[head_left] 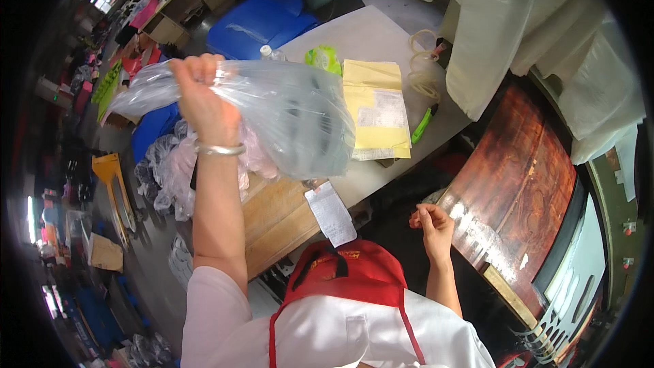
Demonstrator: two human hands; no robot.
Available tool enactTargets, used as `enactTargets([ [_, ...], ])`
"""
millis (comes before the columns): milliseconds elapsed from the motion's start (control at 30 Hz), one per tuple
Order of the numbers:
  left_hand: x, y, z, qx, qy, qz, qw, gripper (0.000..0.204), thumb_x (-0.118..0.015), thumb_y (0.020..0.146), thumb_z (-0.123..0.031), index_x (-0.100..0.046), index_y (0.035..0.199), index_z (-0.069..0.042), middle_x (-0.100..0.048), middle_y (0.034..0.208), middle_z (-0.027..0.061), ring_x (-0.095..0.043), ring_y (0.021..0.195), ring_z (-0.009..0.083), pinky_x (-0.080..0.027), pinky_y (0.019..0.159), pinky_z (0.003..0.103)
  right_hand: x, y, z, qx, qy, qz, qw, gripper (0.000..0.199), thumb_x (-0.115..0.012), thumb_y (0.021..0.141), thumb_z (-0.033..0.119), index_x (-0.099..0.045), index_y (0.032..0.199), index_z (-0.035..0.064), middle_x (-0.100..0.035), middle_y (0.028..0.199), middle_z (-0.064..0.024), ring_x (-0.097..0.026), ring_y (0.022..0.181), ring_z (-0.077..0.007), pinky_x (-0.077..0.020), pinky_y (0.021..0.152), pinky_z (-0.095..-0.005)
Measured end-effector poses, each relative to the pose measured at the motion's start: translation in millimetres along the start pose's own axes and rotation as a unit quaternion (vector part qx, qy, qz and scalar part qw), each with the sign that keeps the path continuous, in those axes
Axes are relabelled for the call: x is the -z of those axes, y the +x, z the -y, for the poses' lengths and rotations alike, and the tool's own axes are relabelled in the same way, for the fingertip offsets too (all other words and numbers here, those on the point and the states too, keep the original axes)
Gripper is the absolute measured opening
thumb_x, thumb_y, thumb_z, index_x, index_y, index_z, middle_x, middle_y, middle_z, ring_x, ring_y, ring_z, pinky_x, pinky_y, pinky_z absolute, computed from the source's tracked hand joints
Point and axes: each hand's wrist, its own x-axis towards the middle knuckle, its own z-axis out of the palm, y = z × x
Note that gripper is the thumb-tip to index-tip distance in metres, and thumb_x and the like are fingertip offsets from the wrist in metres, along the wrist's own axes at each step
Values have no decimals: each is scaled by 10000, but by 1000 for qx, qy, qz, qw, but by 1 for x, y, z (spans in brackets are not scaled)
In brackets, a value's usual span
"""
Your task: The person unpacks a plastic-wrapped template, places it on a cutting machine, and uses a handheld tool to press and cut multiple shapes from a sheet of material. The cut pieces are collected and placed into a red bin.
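Note:
My left hand [209, 105] is closed around the gathered neck of a clear plastic bag [293, 119], raised over the table's left side. The bag's full body spreads to the right of my fist, and its loose end trails left. Something greyish with darker marks shows dimly through the film; its kind is unclear. My right hand [434, 223] hovers apart from the bag, beside the glossy reddish-brown wooden panel [511, 184]. Its thumb and fingers are drawn together, and I cannot make out whether anything small is between them. Right of the bag lies yellow paper [371, 144] with white printed slips.
A white slip [331, 215] hangs by the table's [436, 140] front edge. A bright green tool [424, 124] and a coiled clear tube [421, 82] lie at the right. Pinkish plastic [253, 157] bunches behind my left forearm. Pale plastic sheeting [497, 20] hangs far right.

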Motion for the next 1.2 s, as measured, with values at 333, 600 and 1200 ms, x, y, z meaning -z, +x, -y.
enactTargets([
  [333,43,36,113,61,231,30,971,457,-472,996,-413,-439,677,-88,-464,690,8,-428,704,118,-356,686,260,0,-5,-8,-4,-9,-14,1000,179,-592,949,127,-632,1012,-36,-641,770,-71,-604,664,-124,-530,651,-266],
  [600,90,60,62,168,279,150,934,380,-682,893,-278,-566,1151,-25,-599,1078,70,-557,972,143,-430,879,315,-28,-24,-17,-10,-5,13,1000,155,-583,948,96,-626,1019,-35,-644,786,-69,-605,674,-121,-524,647,-257],
  [1200,255,-341,78,479,260,454,705,156,-517,966,-73,-585,1065,27,-656,846,93,-623,731,125,-533,707,268,-64,-275,-109,-126,-471,75,870,579,-528,907,537,-577,1259,80,-628,1122,-194,-536,1112,-381,-419,985,-442],
])
